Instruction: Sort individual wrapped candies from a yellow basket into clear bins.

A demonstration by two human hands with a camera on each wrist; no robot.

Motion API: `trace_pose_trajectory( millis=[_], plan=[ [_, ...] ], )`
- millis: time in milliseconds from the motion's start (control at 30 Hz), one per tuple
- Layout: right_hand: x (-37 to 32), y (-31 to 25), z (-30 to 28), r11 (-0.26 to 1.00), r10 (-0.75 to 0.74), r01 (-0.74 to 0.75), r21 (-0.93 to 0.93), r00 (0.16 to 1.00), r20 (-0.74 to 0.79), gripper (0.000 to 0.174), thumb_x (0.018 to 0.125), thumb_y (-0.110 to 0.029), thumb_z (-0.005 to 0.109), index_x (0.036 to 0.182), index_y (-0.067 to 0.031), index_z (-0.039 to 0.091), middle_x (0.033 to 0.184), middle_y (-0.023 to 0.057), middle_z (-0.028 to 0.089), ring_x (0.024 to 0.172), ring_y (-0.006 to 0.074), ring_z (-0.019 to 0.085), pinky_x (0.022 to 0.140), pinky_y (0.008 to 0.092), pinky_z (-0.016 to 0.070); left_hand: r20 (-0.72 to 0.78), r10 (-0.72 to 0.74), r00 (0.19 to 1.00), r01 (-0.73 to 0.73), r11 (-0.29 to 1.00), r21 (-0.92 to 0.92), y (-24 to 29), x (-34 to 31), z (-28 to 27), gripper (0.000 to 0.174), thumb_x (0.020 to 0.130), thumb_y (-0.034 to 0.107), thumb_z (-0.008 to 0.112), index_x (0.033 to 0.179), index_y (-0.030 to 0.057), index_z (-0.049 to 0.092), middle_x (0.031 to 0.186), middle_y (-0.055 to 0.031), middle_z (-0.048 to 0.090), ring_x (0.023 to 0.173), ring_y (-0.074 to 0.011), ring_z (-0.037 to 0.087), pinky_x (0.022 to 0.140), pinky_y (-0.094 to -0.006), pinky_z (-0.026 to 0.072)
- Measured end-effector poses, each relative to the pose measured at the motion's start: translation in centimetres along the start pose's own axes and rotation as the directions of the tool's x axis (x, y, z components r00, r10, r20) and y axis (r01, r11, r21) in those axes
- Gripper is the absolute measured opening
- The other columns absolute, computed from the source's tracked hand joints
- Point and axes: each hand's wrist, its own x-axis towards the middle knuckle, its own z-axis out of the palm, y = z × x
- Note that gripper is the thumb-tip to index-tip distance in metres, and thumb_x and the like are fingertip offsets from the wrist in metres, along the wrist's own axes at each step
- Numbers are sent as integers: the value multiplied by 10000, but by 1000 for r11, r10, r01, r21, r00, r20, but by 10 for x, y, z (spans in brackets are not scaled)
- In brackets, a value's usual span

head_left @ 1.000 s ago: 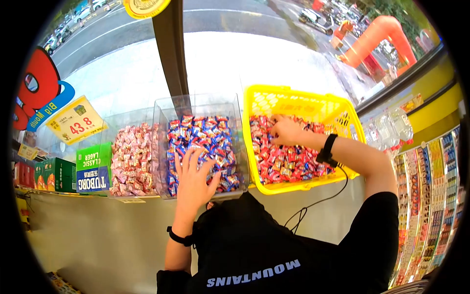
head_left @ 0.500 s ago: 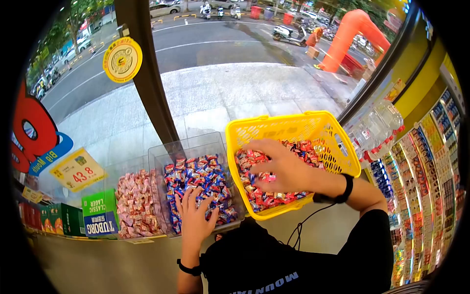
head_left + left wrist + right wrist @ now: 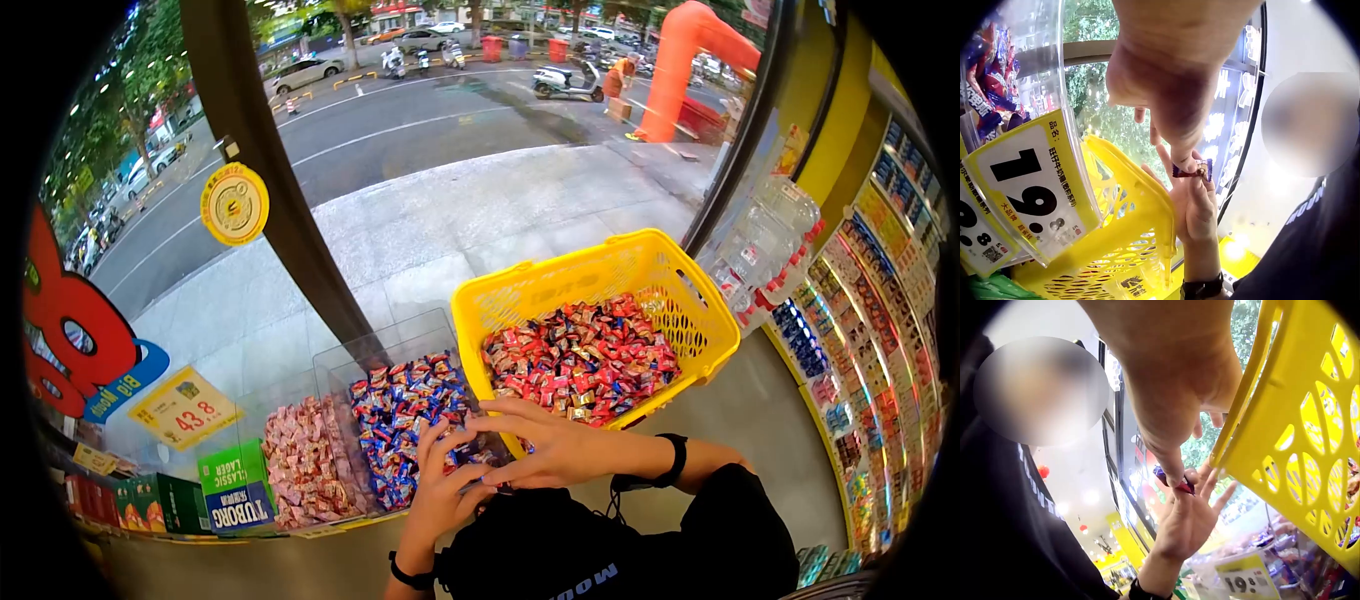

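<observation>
One small wrapped candy, purple and red, is pinched between both hands. My left hand grips it with thumb and finger, other fingers spread. From the opposite side my right hand pinches the same candy. In the head view the hands meet over the front edge of a clear bin of blue and red candies. The yellow basket of mostly red candies stands just beyond my right hand.
Pink candies, a green and blue box and a price sign are left of the bin. Clear bottles stand right of the basket, beside stocked shelves. A window with a dark post lies behind.
My right hand has left the basket and come leftward to meet my left hand, and both now hold one candy. The head view has tilted up, showing more street.
</observation>
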Motion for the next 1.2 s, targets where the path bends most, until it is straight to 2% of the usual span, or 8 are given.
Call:
trace_pose_trajectory(
  millis=[33,133,167,400,700,833,1067,1200],
  plan=[
    [-3,0,3,1000,9,-9,-23,1000,-17,370,860,-199,872,1217,-234,783,1611,172,446,1510,470,407,1197,615,394,-41,-10,999,11,1000,8,2,0,0,240,756,281,943,928,172,816,1373,-85,631,1464,-412,430,1266,-680,224],
    [-6,-2,5,994,31,-35,-102,999,-40,407,876,-204,882,1267,-241,777,1651,174,439,1498,459,434,1234,606,371,-100,-50,994,57,996,65,3,-2,-2,236,732,300,956,882,173,825,1346,-74,654,1447,-403,444,1264,-674,231],
    [-6,-4,5,994,47,-51,-100,998,-50,387,873,-207,883,1245,-224,780,1641,173,453,1493,455,443,1233,607,373,-105,-14,994,28,990,136,4,-1,-4,236,703,291,962,829,150,821,1347,-94,659,1451,-418,447,1223,-617,296],
    [-5,-3,13,990,76,-96,-107,981,-178,217,860,-199,881,1045,-122,798,1555,151,557,1447,415,515,1222,627,384,-152,2,988,35,970,242,16,-1,-7,199,711,285,955,822,176,831,1285,-84,663,1415,-401,487,1251,-660,259],
    [-3,4,23,987,101,-123,-108,977,-187,209,862,-193,856,1000,-74,754,1508,159,562,1445,401,498,1190,607,383,-196,-41,980,91,962,257,10,-10,-1,208,753,279,933,858,158,800,1292,-85,656,1408,-404,489,1262,-672,244],
    [0,-1,25,977,157,-182,-111,967,-199,226,910,-209,818,1052,-58,728,1484,175,550,1429,407,499,1164,591,401,-205,-137,969,184,955,234,1,-15,-10,188,849,260,880,873,123,754,1300,-79,653,1440,-402,460,1267,-689,215],
    [-9,-1,26,979,88,-122,-165,975,-202,208,933,-204,787,1081,-71,725,1447,171,570,1391,375,540,1179,578,406,-133,-334,933,356,813,461,-32,-36,2,176,870,238,847,922,97,757,1360,-139,620,1427,-442,450,1254,-662,234],
    [-22,-3,5,969,75,-114,-218,981,-178,211,931,-195,778,1108,-95,724,1421,155,585,1372,354,563,1179,570,410,-243,-273,931,364,757,543,-24,-15,9,225,878,273,845,1000,104,761,1352,-143,622,1407,-444,471,1248,-662,262]
  ],
)
